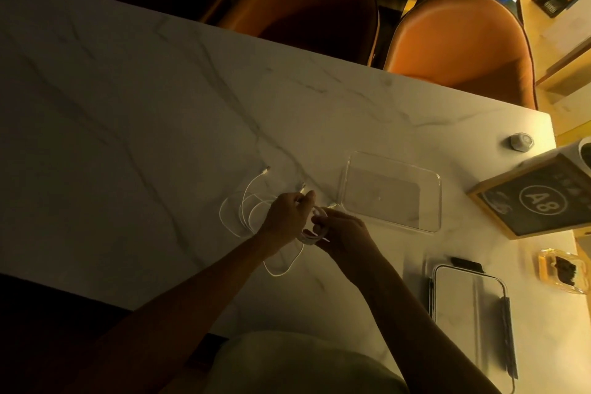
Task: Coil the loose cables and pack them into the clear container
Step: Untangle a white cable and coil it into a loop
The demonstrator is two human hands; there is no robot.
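Both hands are on the white cable (pixel 256 201): the left hand (pixel 286 213) pinches a strand near its plug, the right hand (pixel 342 230) grips a small coil. It looks light, limp and springy, best held across the gathered loops; loose turns trail left of the left hand, and the clear container (pixel 438 201) sits empty just beyond the right.

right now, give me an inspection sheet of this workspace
surface: white marble table, dimly lit
job's things: clear container open, nothing seen inside; its lid lies apart, nearer the person
clutter: framed A8 sign, amber ashtray, small grey knob-like thing
grippers: left hand and right hand both hold a white cable, partly coiled
cables: loose white cable loops on the table left of the hands
surroundings: orange chairs across the table
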